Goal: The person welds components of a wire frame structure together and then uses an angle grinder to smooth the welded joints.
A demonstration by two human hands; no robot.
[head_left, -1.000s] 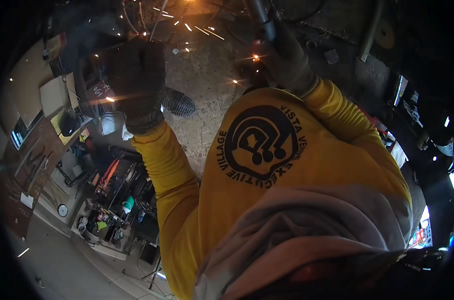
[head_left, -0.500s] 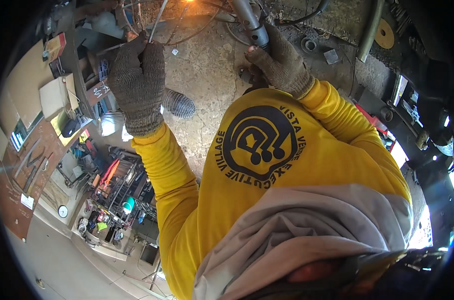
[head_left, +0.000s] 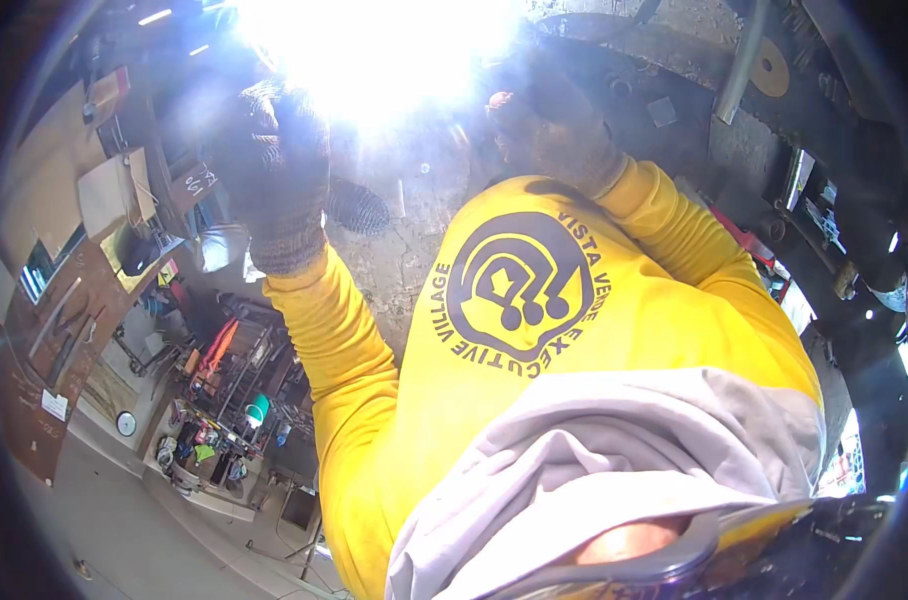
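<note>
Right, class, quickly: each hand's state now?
Left hand: gloved; with the white glare at its fingers, grip cannot be told.
Right hand: gloved, in shadow; grip cannot be told.

White glare (head_left: pixel 384 50), mottled grey floor (head_left: pixel 399 255)

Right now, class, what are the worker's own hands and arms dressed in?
The left hand and right hand wear dark, brownish-grey gloves; the knitted texture shows most clearly on the left. Glare hides some finger detail. Both arms have long, bright yellow sleeves, creased in folds, reaching the glove cuffs. No printing shows on the sleeves.
</note>
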